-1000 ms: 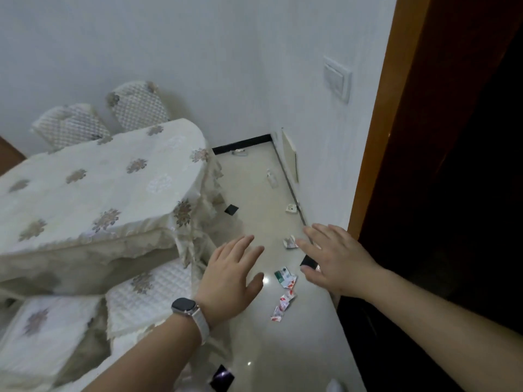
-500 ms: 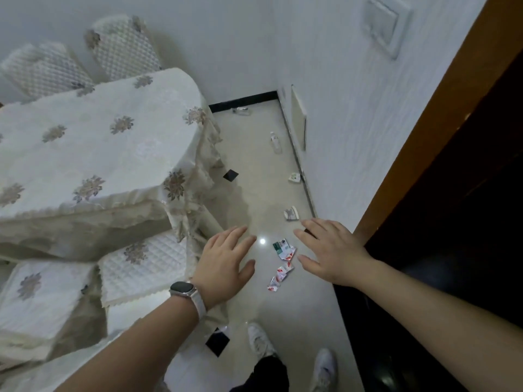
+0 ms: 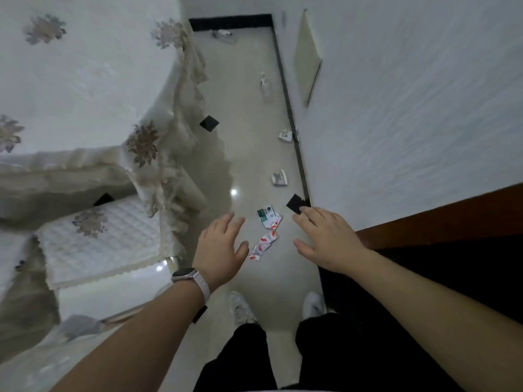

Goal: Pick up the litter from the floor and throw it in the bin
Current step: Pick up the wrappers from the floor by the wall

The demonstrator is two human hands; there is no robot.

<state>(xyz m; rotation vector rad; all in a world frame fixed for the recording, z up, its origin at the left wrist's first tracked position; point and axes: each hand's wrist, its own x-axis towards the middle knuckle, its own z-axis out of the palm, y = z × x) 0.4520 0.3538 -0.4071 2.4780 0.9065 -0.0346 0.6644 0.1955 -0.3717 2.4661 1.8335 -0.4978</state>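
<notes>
Red-and-white wrappers [image 3: 264,245] lie between my left hand [image 3: 219,254] and right hand [image 3: 328,244]; I hold both spread and empty, framing them for pickup.

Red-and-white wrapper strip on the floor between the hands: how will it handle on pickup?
Probably floppy and very light: the red-and-white wrapper strip looks thin, creased and kinked. It lies flat on the glossy tile floor, so it may slide rather than lift when nudged. Flat shape, so unlikely to roll.

No legible text or labels anywhere
</notes>
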